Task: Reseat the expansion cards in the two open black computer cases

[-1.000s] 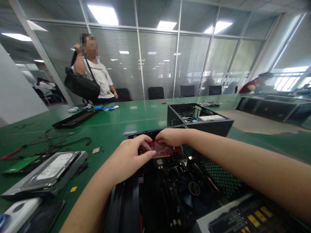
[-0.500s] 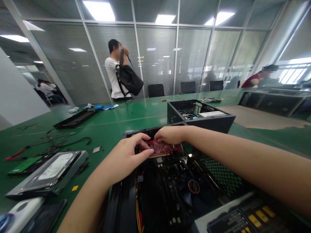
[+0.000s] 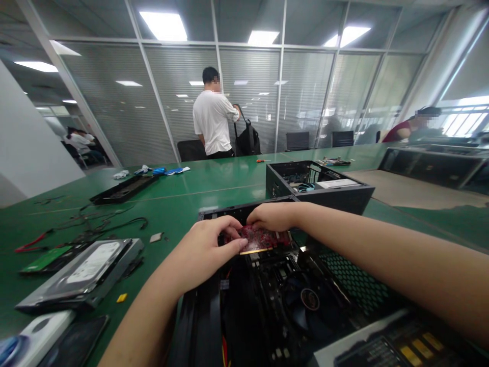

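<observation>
A red graphics card [image 3: 265, 238] is held in both hands inside the open computer case [image 3: 198, 326], its gold edge contacts facing me. My left hand [image 3: 214, 242] grips the card's left end, thumb on the near face and fingers behind. Along the top edge, my right hand [image 3: 273, 216] has its fingers curled onto the card; its fingertips are partly hidden. Below the card lies the motherboard, with a dark CPU fan [image 3: 308, 299] nearer to me. A power supply [image 3: 397, 336] with a yellow-marked label sits at the near right of the case.
Another open case [image 3: 321, 191] stands beyond mine. On the left of the green table lie a hard drive [image 3: 91, 265], loose cables [image 3: 107, 224], a black panel [image 3: 124, 189] and a small yellow piece [image 3: 121, 297]. A person [image 3: 214, 117] stands across the table, holding a backpack [image 3: 247, 138].
Both hands keep hold of the graphics card, whose near face looks slightly more tilted. The view has shifted a little. The person opposite has turned and lowered the backpack to the right.
</observation>
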The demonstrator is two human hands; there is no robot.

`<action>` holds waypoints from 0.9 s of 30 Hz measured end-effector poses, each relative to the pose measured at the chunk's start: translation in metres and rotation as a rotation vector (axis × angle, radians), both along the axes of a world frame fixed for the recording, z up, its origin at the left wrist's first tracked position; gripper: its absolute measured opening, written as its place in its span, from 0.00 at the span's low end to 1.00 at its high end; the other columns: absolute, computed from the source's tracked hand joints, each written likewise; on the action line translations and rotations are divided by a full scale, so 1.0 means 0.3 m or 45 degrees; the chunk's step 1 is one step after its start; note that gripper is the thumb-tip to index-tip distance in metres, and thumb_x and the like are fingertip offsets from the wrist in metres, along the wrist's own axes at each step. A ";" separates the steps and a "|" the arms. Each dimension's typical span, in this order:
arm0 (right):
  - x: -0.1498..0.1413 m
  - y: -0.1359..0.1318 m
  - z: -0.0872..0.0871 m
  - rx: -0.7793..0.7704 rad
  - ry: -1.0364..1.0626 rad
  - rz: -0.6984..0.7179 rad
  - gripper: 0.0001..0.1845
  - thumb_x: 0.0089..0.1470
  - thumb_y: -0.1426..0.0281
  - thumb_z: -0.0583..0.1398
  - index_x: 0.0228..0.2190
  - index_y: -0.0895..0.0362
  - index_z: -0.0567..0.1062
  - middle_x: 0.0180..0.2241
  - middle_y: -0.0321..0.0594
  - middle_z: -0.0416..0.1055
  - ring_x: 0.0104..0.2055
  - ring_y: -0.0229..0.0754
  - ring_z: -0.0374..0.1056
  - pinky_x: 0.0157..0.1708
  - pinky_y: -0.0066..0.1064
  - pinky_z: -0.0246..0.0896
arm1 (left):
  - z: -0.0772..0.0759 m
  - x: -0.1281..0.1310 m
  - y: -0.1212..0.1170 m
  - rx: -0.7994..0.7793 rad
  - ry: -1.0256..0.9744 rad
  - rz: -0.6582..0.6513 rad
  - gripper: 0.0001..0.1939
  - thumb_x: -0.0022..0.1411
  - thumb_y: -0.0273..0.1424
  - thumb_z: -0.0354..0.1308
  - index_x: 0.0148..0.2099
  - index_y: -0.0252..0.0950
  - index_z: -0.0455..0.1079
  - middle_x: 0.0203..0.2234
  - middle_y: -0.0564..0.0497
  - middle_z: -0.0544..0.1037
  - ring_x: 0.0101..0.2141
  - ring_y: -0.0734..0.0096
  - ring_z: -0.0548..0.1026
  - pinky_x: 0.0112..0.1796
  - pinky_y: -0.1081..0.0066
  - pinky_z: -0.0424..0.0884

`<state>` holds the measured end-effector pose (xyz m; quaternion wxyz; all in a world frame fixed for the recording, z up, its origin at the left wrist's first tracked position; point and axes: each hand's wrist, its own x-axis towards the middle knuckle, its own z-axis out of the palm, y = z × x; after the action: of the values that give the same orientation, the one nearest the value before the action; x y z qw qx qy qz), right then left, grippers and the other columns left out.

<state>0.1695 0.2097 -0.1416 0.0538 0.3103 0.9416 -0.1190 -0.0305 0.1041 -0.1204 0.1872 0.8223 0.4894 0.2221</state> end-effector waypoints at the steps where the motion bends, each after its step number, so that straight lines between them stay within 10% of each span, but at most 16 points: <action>1: 0.001 0.001 -0.002 -0.007 -0.001 -0.007 0.14 0.57 0.70 0.53 0.41 0.58 0.76 0.37 0.42 0.74 0.35 0.37 0.65 0.36 0.26 0.54 | 0.000 0.000 0.000 -0.004 -0.004 -0.006 0.14 0.58 0.42 0.55 0.43 0.43 0.72 0.37 0.54 0.79 0.39 0.66 0.75 0.40 0.69 0.68; 27: -0.020 -0.006 -0.015 0.374 -0.242 -0.167 0.17 0.47 0.65 0.61 0.42 0.50 0.75 0.37 0.42 0.74 0.35 0.44 0.69 0.29 0.29 0.54 | -0.011 -0.003 0.007 -0.018 -0.010 -0.025 0.16 0.58 0.43 0.53 0.43 0.41 0.73 0.38 0.51 0.79 0.39 0.65 0.75 0.42 0.68 0.70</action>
<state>0.1634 0.2080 -0.1461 0.0885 0.3856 0.9173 0.0464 -0.0313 0.1063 -0.1235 0.1970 0.8249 0.4820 0.2200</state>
